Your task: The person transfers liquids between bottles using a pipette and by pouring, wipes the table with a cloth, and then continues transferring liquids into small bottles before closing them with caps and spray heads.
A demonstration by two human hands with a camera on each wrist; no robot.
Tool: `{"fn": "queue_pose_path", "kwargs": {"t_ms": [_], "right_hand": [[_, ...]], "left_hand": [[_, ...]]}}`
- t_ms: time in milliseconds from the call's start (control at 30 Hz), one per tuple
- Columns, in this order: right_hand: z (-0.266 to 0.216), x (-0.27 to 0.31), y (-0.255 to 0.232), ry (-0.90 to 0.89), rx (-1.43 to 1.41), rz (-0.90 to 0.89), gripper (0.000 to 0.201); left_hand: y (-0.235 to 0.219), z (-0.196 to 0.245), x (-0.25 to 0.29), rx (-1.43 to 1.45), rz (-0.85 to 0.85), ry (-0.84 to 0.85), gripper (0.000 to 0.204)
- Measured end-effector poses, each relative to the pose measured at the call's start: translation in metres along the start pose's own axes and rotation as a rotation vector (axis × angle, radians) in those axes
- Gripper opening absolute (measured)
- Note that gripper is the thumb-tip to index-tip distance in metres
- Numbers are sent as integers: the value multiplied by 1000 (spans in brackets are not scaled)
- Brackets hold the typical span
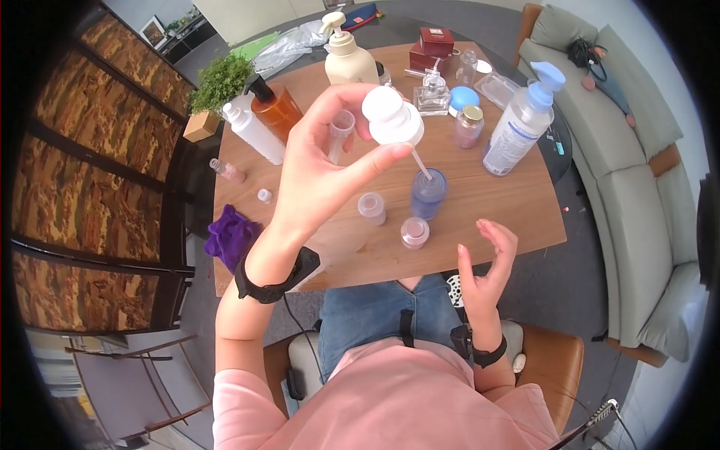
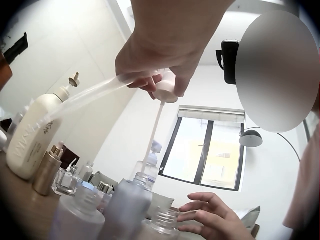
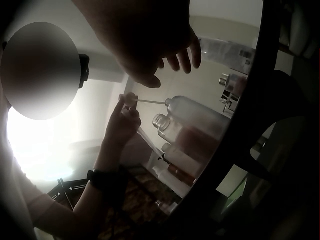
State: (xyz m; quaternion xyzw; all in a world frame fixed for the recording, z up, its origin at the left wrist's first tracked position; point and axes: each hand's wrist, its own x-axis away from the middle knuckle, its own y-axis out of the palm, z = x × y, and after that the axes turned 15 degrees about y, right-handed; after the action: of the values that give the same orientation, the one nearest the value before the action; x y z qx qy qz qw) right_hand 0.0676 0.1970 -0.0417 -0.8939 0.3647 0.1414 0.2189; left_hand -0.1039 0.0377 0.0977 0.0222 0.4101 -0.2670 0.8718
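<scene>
My left hand (image 1: 319,161) is raised over the table and pinches a white pump top (image 1: 392,116) between thumb and fingers. From it a thin dip tube (image 2: 155,135) slants down to the open neck of a bluish translucent bottle (image 1: 428,199). The same hand also holds a clear plastic tube (image 1: 340,133), which slants away from the palm in the left wrist view. Beside the bluish bottle stand two open bottles, a frosted one (image 1: 371,209) and a clear one (image 1: 415,234). My right hand (image 1: 491,262) hovers by the table's front edge, fingers loosely bent, holding nothing.
Across the wooden table (image 1: 525,217) stand a cream pump bottle (image 1: 350,64), an amber bottle (image 1: 277,109), a white bottle (image 1: 255,135) and a large blue-topped pump bottle (image 1: 519,127). A purple cloth (image 1: 231,236) hangs at the left edge. A small cap (image 1: 264,196) lies near it.
</scene>
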Motion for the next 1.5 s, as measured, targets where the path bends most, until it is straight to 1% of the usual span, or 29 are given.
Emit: {"fn": "queue_pose_path", "kwargs": {"t_ms": [67, 133, 167, 200, 233, 267, 333, 367, 433, 500, 567, 600, 667, 700, 733, 800, 867, 900, 933, 967, 1000, 1033, 1100, 1167, 1200, 1267, 1300, 1367, 1500], "right_hand": [[0, -2, 0, 3, -2, 0, 50], [-1, -7, 2, 47, 12, -82, 51], [-2, -11, 5, 49, 11, -82, 51], [-3, -18, 9, 81, 38, -152, 54], [-4, -25, 12, 112, 65, -223, 56], [-2, -32, 17, 113, 65, -223, 56], [5, -45, 27, 184, -26, -355, 62], [7, -50, 30, 184, -26, -356, 62], [12, -57, 38, 245, -125, -483, 62], [15, -62, 43, 247, -111, -509, 62], [15, -68, 46, 250, -97, -534, 61], [14, -70, 47, 256, -79, -520, 61], [15, -75, 51, 262, -60, -511, 60], [18, -77, 53, 240, -76, -469, 61], [20, -80, 55, 218, -92, -427, 61], [23, -85, 53, 264, -81, -466, 63], [16, -84, 49, 126, 58, -325, 66], [10, -81, 45, 49, 135, -192, 62], [-3, -77, 39, 45, 130, -199, 62], [-18, -71, 32, 2, 132, -52, 56], [-30, -62, 28, -40, 134, 96, 51], [-40, -50, 26, -41, 130, 88, 51], [-59, -24, 27, -156, 30, -14, 41], [-79, -9, 40, -256, -50, -239, 41], [-86, -2, 47, -270, -47, -341, 46], [-89, 13, 64, -242, -108, -455, 52], [-90, 19, 71, -229, -125, -476, 51], [-87, 27, 80, -222, -145, -505, 49], [-84, 35, 89, -188, -150, -534, 38]], "left_hand": [[4, -4, 1, 0, -31, -14, 41], [10, -7, 2, 0, -60, -29, 40], [13, -9, 2, -39, -134, -45, 40], [16, -11, 2, -77, -207, -60, 40], [18, -16, 3, -128, -255, -45, 40], [18, -15, 3, -128, -255, -45, 40], [19, -14, 2, -317, -448, -121, 41], [20, -20, 4, -298, -466, -140, 42], [21, -28, 8, -308, -494, -133, 45], [20, -30, 12, -318, -522, -127, 47], [18, -30, 15, -320, -468, 20, 54], [14, -27, 15, -322, -465, 18, 54], [1, -11, 10, -318, -384, -102, 55], [-6, -1, 10, -269, -338, -167, 47], [-12, 3, 12, -270, -335, -167, 47], [-26, 9, 17, -153, -123, -185, 39], [-41, 24, 23, -185, -119, -150, 35], [-46, 32, 28, -211, -89, -143, 36], [-53, 38, 33, -238, -59, -137, 37], [-62, 42, 41, -283, -96, -140, 50], [-64, 42, 49, -290, -91, -144, 50], [-65, 42, 58, -320, -100, -85, 60], [-65, 44, 73, -414, -178, -23, 90], [-60, 38, 95, -419, -295, 37, 99], [-56, 34, 104, -422, -289, 37, 99], [-50, 28, 120, -470, -439, 136, 110], [-48, 28, 128, -476, -431, 134, 110], [-46, 30, 140, -491, -564, 100, 105], [-45, 34, 150, -468, -524, 93, 102]]}}
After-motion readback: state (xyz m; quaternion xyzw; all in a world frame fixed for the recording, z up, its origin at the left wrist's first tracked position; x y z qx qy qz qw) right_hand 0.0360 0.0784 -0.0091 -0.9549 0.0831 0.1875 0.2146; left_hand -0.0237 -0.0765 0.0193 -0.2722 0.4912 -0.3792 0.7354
